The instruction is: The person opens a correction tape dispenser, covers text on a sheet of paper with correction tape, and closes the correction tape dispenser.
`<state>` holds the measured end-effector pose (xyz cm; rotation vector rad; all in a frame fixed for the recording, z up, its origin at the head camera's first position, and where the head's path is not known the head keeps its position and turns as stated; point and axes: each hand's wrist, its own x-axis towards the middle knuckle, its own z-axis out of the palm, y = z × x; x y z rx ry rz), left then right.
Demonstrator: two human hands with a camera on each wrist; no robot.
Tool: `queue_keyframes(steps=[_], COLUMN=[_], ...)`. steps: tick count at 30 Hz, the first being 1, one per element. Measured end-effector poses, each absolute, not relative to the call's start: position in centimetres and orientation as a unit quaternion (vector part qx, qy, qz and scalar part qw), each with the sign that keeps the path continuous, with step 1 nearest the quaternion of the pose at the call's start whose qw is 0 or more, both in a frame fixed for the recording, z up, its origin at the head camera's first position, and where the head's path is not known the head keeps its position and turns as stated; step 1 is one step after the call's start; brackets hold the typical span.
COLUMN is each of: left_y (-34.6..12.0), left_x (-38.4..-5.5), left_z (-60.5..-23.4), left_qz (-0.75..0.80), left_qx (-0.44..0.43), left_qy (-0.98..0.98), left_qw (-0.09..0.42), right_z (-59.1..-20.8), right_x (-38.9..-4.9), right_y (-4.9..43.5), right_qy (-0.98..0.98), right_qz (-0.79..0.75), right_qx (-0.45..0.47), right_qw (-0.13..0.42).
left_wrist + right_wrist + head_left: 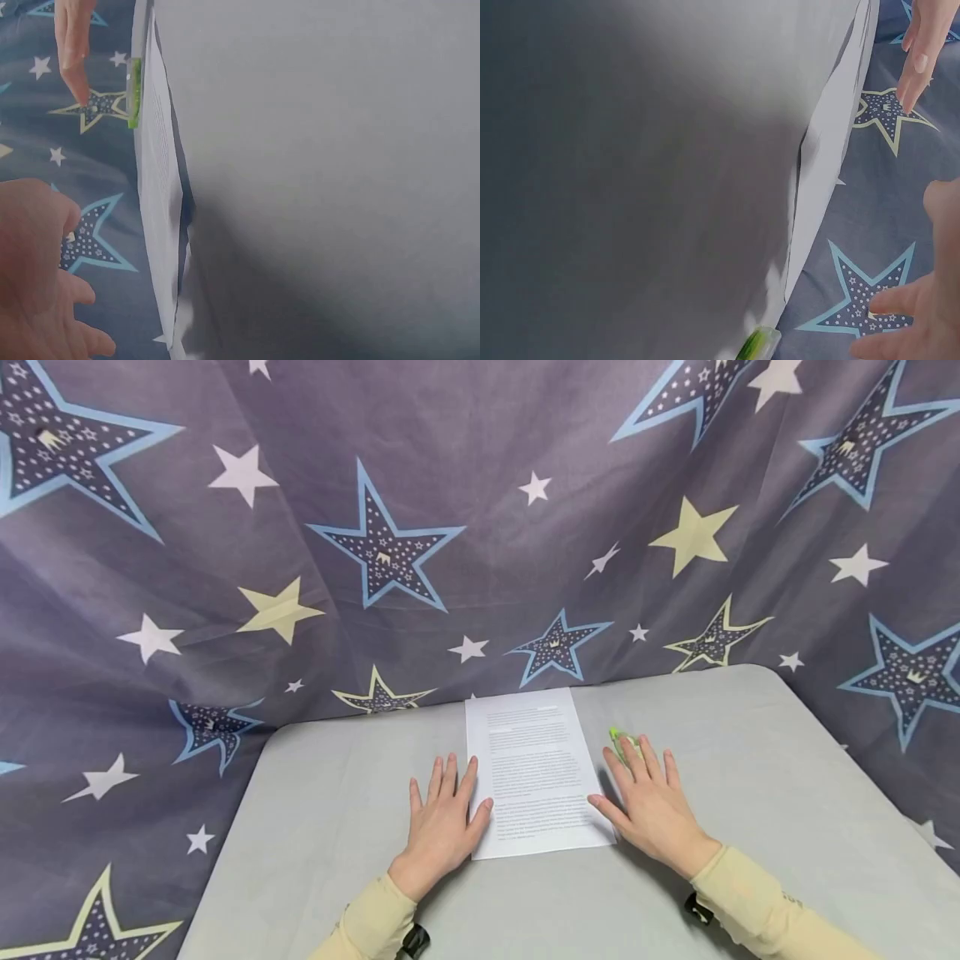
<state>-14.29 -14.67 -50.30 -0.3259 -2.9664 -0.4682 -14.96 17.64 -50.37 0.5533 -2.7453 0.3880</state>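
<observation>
A printed sheet of paper (pixel 532 777) lies on the grey table, its text facing up. My left hand (pixel 442 818) is at the paper's left edge, palm down with fingers spread, and its thumb overlaps the margin in the head view. Over on the right, my right hand (pixel 656 814) is spread the same way, its thumb across the paper's right edge. Neither hand grips anything. Partly hidden beneath the right fingers is a small green-and-clear object (pixel 617 737). The left wrist view shows this green object (pixel 135 94) beyond the paper; the right wrist view catches its end (pixel 756 345).
The grey table (pixel 337 827) has rounded far corners. Behind it hangs a dark curtain (pixel 480 527) patterned with stars, reaching down both sides. A dark band (pixel 414 941) sits under the left wrist and another dark band (pixel 699 908) under the right.
</observation>
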Motion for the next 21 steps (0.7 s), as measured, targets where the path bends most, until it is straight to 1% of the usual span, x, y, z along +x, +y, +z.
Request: queue_keyframes(steps=[3, 7, 10, 13, 16, 21], left_y=[-14.6, -14.6, -14.7, -14.8, -14.9, -15.0], left_x=[-14.3, -14.2, -14.2, -14.3, -14.2, -14.1], left_z=[-50.2, -50.1, -50.1, -50.2, -50.2, -50.1], left_qz=[-0.154, -0.154, -0.156, -0.156, -0.151, -0.15], left_qx=[-0.107, -0.106, -0.103, -0.099, -0.1, -0.108], left_qy=[-0.981, -0.981, -0.981, -0.981, -0.981, -0.978], left_qw=[0.059, 0.057, 0.055, 0.059, 0.073, 0.092], right_z=[-50.2, -49.9, -49.6, -49.3, -49.0, -48.8], right_x=[-15.1, -15.6, -16.7, -18.2, -20.0, -22.3], right_y=[17.7, 18.0, 18.5, 19.3, 20.1, 21.1], right_qy=[-0.96, -0.959, -0.958, -0.961, -0.97, -0.984], right_qz=[0.135, 0.131, 0.137, 0.141, 0.141, 0.127], right_qx=[0.192, 0.191, 0.186, 0.173, 0.151, 0.123], right_qw=[0.153, 0.163, 0.17, 0.162, 0.128, 0.028])
